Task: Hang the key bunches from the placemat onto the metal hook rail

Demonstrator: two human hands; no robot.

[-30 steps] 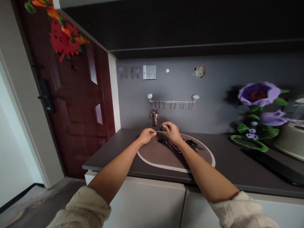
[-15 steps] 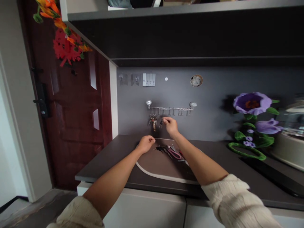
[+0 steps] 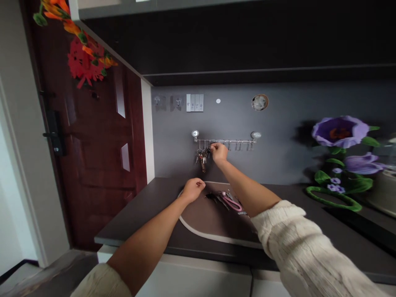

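Right hand [image 3: 219, 152] is rising to a wall-mounted steel hook rail [image 3: 225, 141], with its fingertips [image 3: 213, 146] pressing together on a small dark key [image 3: 208, 152]. The key is partly hidden, lying at 9 o'clock from the hand, just under the rail. The rail's long axis is running from 9 to 3 o'clock, with its row of small hooks hanging below. A bunch of keys [image 3: 201, 160] is dangling at 8 o'clock from the hand, just beside the small key. Right hand is the nearer of the two to both. Left hand [image 3: 193, 189] is hovering at 7 o'clock from the right, its fingers curling together; whether they hold anything cannot be told. Below, at 6 o'clock, an oval brown mat [image 3: 210, 227] is lying on the dark counter [image 3: 136, 214], bearing dark keys [image 3: 213, 198] and a pink loop [image 3: 232, 203]. A dark red door [image 3: 93, 173] is standing at 9 o'clock.
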